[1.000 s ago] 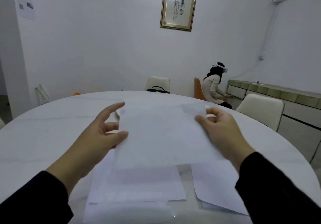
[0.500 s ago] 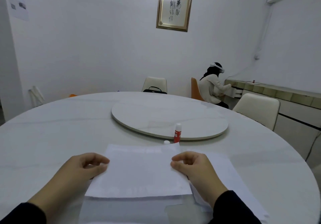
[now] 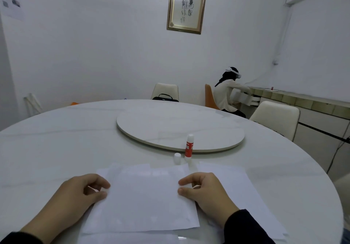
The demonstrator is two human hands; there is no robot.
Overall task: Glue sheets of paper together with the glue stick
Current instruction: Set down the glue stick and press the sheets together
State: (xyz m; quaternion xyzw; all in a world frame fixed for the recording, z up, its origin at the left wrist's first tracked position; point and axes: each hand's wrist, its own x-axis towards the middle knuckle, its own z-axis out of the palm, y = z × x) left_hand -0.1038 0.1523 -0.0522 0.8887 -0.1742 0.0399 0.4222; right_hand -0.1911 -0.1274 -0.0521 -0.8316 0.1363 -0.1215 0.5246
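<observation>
A white top sheet lies flat on a stack of other white sheets at the near edge of the table. My left hand pinches the sheet's left edge between thumb and forefinger. At the right edge my right hand pinches it the same way. A red glue stick with a white tip stands upright just beyond the sheets. Its white cap stands beside it on the left.
The round white marble table carries a raised turntable at its middle, right behind the glue stick. Chairs stand around the far side. A person in a headset sits at a counter at the back right.
Both hands have brought the top sheet down from in front of me and laid it on the stack. The glue stick and cap, hidden a second ago, now show.
</observation>
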